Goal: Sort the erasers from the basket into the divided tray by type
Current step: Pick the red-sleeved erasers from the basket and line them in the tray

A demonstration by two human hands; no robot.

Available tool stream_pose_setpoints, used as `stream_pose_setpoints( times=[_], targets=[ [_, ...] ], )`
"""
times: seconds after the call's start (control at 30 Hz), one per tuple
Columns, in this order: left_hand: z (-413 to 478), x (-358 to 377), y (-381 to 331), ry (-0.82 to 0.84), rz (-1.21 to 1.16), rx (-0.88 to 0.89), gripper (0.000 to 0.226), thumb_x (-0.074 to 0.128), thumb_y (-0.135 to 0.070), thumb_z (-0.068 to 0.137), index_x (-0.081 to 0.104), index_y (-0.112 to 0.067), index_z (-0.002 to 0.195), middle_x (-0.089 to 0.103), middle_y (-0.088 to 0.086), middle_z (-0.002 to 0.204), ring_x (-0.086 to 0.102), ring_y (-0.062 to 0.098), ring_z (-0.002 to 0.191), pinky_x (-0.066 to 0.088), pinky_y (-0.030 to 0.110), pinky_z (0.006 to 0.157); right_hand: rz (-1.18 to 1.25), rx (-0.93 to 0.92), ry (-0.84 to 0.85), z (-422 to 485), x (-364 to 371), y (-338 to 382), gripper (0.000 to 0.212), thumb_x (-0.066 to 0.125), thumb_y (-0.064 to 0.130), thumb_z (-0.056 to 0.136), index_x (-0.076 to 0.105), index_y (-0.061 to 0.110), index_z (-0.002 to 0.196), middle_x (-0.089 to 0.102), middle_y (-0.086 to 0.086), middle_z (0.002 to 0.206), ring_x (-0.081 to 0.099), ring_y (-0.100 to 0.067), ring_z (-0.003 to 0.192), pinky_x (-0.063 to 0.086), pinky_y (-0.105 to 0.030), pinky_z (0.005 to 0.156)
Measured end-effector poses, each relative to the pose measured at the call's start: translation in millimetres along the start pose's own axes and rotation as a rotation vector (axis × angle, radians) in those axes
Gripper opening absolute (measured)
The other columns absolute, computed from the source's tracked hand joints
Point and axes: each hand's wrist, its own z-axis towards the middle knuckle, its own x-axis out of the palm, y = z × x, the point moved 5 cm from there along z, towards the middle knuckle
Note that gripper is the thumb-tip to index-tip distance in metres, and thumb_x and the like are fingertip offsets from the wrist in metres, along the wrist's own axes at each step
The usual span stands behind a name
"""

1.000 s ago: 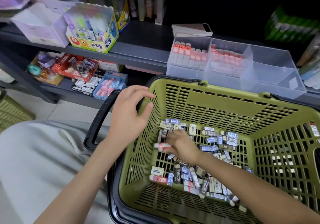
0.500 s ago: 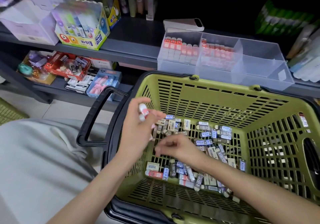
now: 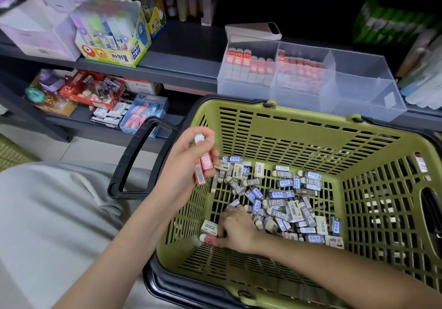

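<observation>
So, the left hand (image 3: 184,169)?
— Raised by the left wall of the green basket (image 3: 311,114), fingers curled round two pink-sleeved erasers (image 3: 202,165), a white tip pointing up.

And the right hand (image 3: 236,229)?
— Low on the basket floor at the near left corner, fingertips pinching a single pink eraser (image 3: 206,238) lying just beside a cream eraser (image 3: 210,226).

The rest?
— Grey 2B erasers (image 3: 282,203) lie heaped behind that hand. Beyond the basket, the clear divided tray (image 3: 358,93) sits on the shelf (image 3: 181,69), with red-and-white erasers (image 3: 239,62) in its left compartment and reddish erasers (image 3: 301,74) in the next.
</observation>
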Motion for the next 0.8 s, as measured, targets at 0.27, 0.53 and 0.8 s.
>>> stream_pose_setpoints(
  times=[0.27, 0.53, 0.8],
  targets=[
    [-5, 2, 8, -0.081, 0.319, -0.066, 0.008, 0.06, -0.023, 0.091, 0.06, -0.022, 0.084, 0.054, -0.002, 0.065, 0.052, 0.013, 0.056, 0.038, 0.02, 0.045, 0.703, 0.168, 0.042, -28, -53, 6, 0.031, 0.058, 0.044, 0.088, 0.06, 0.018, 0.104, 0.072, 0.001, 0.084, 0.065, -0.029, 0.075, 0.053, -0.041, 0.077],
    [-1, 37, 37, -0.008, 0.678, -0.135, 0.026, 0.068, -0.041, 0.083, 0.056, -0.021, 0.094, 0.064, -0.003, 0.08, 0.059, 0.009, 0.067, 0.045, 0.022, 0.057, 1.338, -0.065, -0.202, -65, -141, -1, 0.017, 0.065, 0.017, 0.083, 0.067, 0.008, 0.097, 0.072, -0.002, 0.086, 0.067, -0.015, 0.089, 0.049, -0.023, 0.086],
    [28, 27, 36, -0.141, 0.342, -0.293, 0.014, 0.066, -0.007, 0.086, 0.06, -0.019, 0.092, 0.056, 0.003, 0.073, 0.05, 0.012, 0.049, 0.04, 0.021, 0.04, -0.037, -0.277, -0.03, -80, -45, -41, 0.027, 0.057, 0.041, 0.088, 0.069, 0.022, 0.103, 0.068, 0.005, 0.105, 0.053, -0.012, 0.112, 0.031, -0.039, 0.106]
  ],
)
